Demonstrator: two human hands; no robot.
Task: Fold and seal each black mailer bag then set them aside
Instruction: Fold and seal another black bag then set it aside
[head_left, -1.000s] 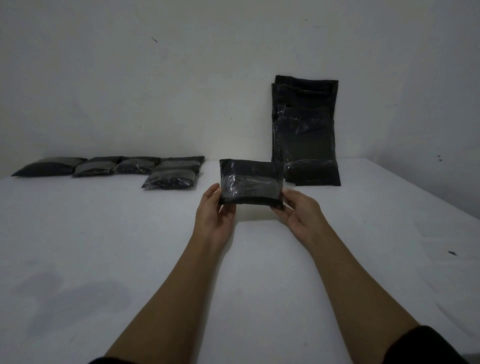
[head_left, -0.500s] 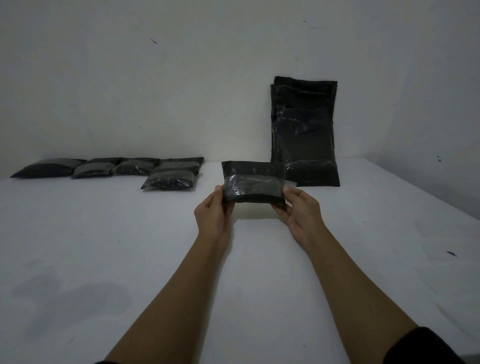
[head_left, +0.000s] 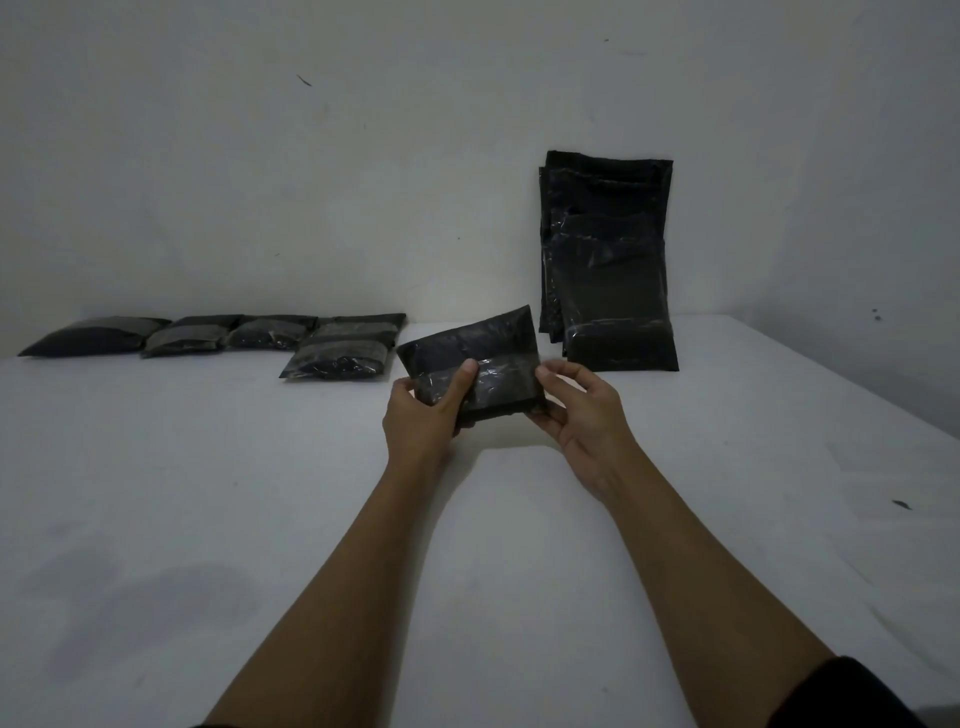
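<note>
Mailer bag (head_left: 470, 364), black and folded, is held above the white table (head_left: 156, 467), now tilted leftward from level. Left hand (head_left: 423, 415) grips it, thumb across the front; right hand (head_left: 576, 410) pinches its right edge. Likely sealed, heading toward the finished bags (head_left: 332, 348).

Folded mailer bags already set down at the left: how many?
5 visible: four in a row by the wall, and one in front. More may hide behind.

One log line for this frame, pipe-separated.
left hand grips folded mailer | right hand pinches its right edge | mailer tilted, above table | finished bags far left
</note>
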